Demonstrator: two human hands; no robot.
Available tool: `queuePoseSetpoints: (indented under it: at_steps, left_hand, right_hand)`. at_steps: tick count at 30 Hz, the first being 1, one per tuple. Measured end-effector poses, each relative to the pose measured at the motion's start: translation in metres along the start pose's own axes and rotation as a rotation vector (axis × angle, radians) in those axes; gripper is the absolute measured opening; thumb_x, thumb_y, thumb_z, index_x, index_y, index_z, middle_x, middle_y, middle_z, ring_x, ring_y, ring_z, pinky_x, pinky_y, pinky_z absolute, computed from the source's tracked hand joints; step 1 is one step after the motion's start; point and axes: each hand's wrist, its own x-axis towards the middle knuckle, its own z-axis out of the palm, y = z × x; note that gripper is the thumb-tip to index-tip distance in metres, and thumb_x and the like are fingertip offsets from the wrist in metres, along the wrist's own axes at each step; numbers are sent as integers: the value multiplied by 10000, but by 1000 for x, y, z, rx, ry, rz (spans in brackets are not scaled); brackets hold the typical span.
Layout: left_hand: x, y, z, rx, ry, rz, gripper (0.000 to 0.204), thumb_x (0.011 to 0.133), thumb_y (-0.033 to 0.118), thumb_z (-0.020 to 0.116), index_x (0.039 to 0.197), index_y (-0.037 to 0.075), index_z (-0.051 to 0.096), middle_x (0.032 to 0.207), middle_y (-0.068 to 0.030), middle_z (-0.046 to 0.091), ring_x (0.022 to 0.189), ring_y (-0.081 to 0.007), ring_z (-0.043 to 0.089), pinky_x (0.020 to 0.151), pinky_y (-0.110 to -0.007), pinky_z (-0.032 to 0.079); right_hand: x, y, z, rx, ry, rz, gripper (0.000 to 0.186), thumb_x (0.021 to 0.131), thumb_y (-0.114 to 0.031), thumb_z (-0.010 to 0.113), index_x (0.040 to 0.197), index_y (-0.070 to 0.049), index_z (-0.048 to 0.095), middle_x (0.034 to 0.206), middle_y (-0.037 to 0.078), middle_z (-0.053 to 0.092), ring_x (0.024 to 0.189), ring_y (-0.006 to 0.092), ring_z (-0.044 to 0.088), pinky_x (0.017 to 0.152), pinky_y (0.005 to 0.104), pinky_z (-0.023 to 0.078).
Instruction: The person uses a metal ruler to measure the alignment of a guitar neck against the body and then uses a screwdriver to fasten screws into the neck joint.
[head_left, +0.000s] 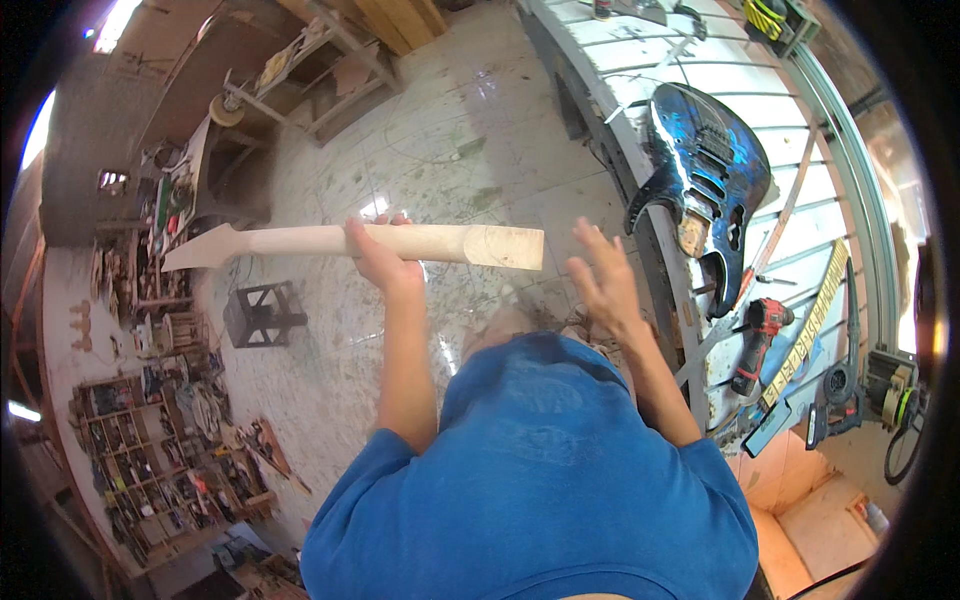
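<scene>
My left hand (384, 255) grips a pale, unfinished wooden guitar neck (500, 247) around its middle, holding it sideways across my view with the pointed headstock at the left and the squared heel at the right. My right hand (603, 275) is open and raised just right of the heel, fingers apart, not touching it. To the right, a glossy black and blue guitar body (735, 175) lies on the slatted white bench (660, 50).
The bench also carries a red drill (760, 340), a yellow ruler (815, 320) and several tools. A dark stool (262, 312) stands on the tiled floor (470, 150) at the left, beside crowded tool shelves (125, 440). A wooden rack (300, 95) is at the back.
</scene>
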Motion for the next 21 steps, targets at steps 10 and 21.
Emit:
queuePoseSetpoints:
  at_steps: [10,21]
  left_hand:
    - [19,51,-72,-130,57,0,529,979,404,684,1261,61,397,1067,-127,536,816,-287,584,754,-456,555]
    - [56,123,-195,-222,107,27,588,968,403,703,1295,33,383,1099,-132,522,851,-278,590,797,-438,559]
  right_hand:
    - [0,-87,51,-434,-194,-604,767,989,-521,603,1583,-90,379,1631,178,357,1508,419,308,1245,517,227]
    - [-21,-163,154,298,-541,-78,684,933,-344,760,1486,-28,508,1295,223,674,1153,313,686,1003,410,533]
